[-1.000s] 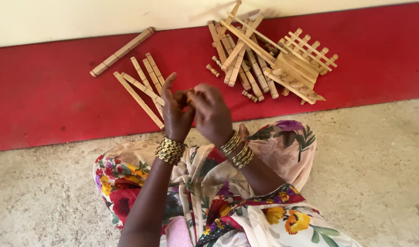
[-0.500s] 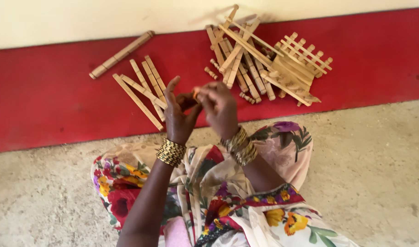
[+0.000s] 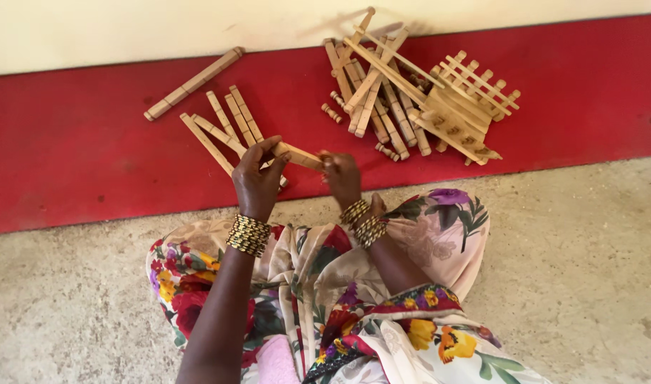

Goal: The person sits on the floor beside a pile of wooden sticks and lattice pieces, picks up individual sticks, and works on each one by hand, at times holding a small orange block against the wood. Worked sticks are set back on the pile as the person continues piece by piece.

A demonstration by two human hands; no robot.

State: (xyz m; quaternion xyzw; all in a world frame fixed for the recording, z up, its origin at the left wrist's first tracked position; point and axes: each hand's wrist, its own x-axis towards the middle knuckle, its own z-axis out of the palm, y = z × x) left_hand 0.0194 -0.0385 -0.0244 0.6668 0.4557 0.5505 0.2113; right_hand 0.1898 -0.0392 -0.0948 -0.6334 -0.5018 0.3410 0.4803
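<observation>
A short wooden stick (image 3: 298, 155) is held level between both hands above the red strip of floor. My left hand (image 3: 258, 181) pinches its left end and my right hand (image 3: 342, 176) grips its right end. Both wrists carry stacks of gold bangles. Just behind my left hand lies a small group of flat wooden slats (image 3: 222, 128), some crossing each other. Further right is a heap of wooden pieces (image 3: 382, 92) with a slatted wooden frame (image 3: 467, 107) resting on it.
A longer notched wooden bar (image 3: 192, 83) lies alone at the back left, near the cream wall (image 3: 126, 28). The red floor band (image 3: 70, 163) meets rough grey concrete (image 3: 588, 270) in front. My lap, in flowered cloth (image 3: 318, 284), fills the lower middle.
The hands were pressed together over a small piece. They have now spread apart and hold a wooden stick stretched between them, lower toward the floor.
</observation>
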